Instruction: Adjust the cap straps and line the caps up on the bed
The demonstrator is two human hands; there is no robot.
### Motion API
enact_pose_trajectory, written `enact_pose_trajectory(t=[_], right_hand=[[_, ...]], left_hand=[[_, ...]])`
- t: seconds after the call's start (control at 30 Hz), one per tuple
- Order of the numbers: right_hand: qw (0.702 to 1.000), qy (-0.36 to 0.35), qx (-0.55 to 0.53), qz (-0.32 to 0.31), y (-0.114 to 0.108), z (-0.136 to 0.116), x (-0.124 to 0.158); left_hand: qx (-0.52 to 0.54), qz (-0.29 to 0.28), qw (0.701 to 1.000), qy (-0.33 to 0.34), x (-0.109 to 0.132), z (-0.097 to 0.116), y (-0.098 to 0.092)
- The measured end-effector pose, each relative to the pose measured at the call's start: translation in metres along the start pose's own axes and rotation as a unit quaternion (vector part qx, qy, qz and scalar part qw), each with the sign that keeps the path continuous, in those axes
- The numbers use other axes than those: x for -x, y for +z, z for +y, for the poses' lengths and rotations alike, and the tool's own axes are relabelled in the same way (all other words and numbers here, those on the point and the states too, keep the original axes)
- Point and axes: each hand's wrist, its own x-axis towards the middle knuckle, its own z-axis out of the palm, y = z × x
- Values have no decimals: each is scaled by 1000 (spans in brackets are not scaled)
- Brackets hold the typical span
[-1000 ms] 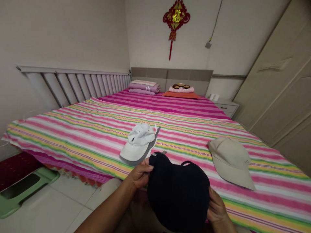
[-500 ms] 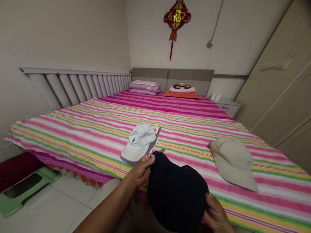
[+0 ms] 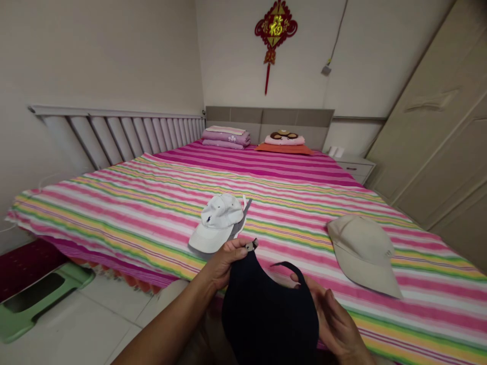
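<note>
A black cap (image 3: 270, 309) hangs in front of me, its back opening facing up. My left hand (image 3: 224, 263) pinches its upper left corner, at the strap end with a metal buckle (image 3: 251, 246). On the right, a loose black strap (image 3: 291, 266) curves up from the cap. My right hand (image 3: 331, 314) reaches behind that strap, a fingertip showing through the opening, its thumb raised apart from the fabric. A white cap (image 3: 222, 215) with a small dark logo lies on the bed just beyond my left hand. Farther right rests a beige cap (image 3: 363, 251), brim toward me.
The bed (image 3: 125, 197) has a striped cover. Folded purple bedding (image 3: 227, 138) and a pink-and-orange pile (image 3: 284, 142) lie by the headboard. A green stool (image 3: 49, 299) stands on the floor at left, a white nightstand (image 3: 355, 166) at the back right.
My right hand has moved from the cap's right edge up behind the loose strap, its thumb coming away. The buckle end now stands up in my left hand, and the back opening shows wider.
</note>
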Motion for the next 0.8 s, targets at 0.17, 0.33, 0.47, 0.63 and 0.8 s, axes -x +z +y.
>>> enact_pose_trajectory(t=[0.17, 0.33, 0.47, 0.63, 0.8], right_hand=[[999, -42, -6, -32, 12, -14, -6], [996, -87, 25, -17, 25, -30, -13], [992, -112, 61, -8, 38, -42, -14], [978, -93, 185, 20, 59, -47, -17], [962, -61, 262, 38, 77, -41, -25]], left_hand=[[-21, 19, 1000, -14, 0, 2, 7], [-43, -9, 999, -18, -1, 6, 14], [-55, -25, 998, -10, -2, 9, 22], [-81, -37, 996, 4, -4, 10, 35], [-134, -40, 990, 10, -2, 7, 42]])
